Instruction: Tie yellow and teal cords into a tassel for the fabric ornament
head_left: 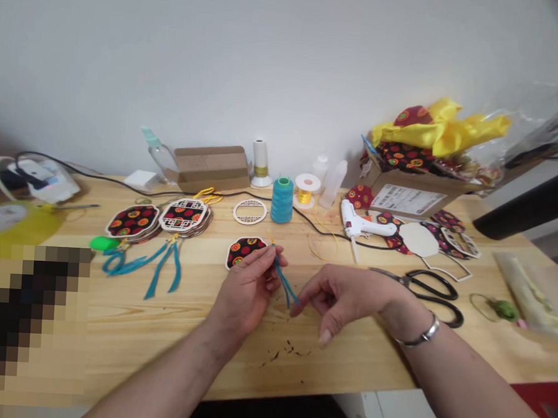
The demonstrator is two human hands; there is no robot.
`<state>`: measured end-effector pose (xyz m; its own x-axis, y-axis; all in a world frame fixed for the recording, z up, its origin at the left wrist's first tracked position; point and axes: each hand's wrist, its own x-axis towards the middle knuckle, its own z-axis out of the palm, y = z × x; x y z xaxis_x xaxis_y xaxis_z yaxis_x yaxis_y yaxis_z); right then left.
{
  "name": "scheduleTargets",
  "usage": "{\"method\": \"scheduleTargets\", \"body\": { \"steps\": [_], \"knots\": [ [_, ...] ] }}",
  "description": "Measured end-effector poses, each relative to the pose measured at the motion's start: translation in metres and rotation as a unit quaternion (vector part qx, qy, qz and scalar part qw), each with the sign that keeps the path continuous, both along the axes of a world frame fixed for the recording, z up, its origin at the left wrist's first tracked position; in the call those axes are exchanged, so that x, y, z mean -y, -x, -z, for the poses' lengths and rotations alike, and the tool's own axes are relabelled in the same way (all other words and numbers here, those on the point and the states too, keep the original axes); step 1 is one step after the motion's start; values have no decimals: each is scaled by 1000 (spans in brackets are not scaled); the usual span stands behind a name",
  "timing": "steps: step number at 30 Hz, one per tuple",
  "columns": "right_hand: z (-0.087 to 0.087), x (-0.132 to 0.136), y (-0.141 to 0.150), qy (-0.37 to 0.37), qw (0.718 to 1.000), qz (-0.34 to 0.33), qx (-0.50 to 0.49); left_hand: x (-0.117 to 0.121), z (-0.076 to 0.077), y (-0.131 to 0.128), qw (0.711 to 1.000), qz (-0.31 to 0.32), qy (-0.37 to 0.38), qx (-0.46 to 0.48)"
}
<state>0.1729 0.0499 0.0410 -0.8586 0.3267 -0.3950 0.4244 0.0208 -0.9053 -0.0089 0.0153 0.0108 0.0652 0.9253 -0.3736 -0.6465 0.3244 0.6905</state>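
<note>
My left hand (pixel 249 288) is closed, pinching the top of a blue thread tassel (pixel 284 283). A bit of yellow cord sticks up above those fingertips. My right hand (pixel 349 300) is just right of the tassel, thumb and fingers apart, a fingertip at the loose lower ends; whether it presses on them I cannot tell. Partly behind my left hand lies a pale-rimmed plaque with dark floral fabric (pixel 243 251). Beyond the hands stand a blue thread cone (pixel 282 201) and a flat round lattice piece (pixel 249 212).
Stacked floral plaques (pixel 133 221) and lattice-fronted plaques (pixel 184 215) with blue tassels lie left. Right are a white glue gun (pixel 365 226), black-handled scissors (pixel 431 285) and a cardboard box (pixel 411 194) of fabric. A black cable (pixel 233 194) crosses the back; dark scraps (pixel 288 350) dot the front.
</note>
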Motion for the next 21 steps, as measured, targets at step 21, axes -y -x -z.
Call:
{"method": "scheduleTargets", "body": {
  "steps": [21],
  "knots": [
    [-6,-17,-24,-228,795,506,-244,2,-1,-1,1000,12,0,-21]
  ]
}}
